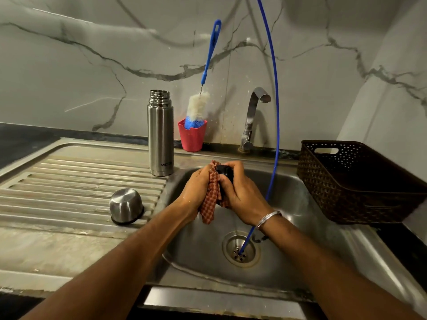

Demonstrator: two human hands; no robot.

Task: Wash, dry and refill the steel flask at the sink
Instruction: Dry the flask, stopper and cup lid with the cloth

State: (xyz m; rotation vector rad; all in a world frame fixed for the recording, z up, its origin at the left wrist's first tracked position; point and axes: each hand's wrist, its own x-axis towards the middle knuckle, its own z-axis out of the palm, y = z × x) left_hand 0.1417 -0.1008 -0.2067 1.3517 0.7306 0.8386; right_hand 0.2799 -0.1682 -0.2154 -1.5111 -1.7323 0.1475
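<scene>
The left hand (196,188) grips a checked cloth (211,197) against the black stopper (225,174) clasped in the right hand (240,192). Beyond the left hand, the steel flask (160,132) stands open. Wet fingers could let the stopper slip into the sink (288,204) beneath both hands.

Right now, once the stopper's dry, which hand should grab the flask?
Left. The steel flask stands on the drainboard on the left hand's side. That hand only holds the checked cloth, while the right hand grips the black stopper and would have to cross over.
</scene>
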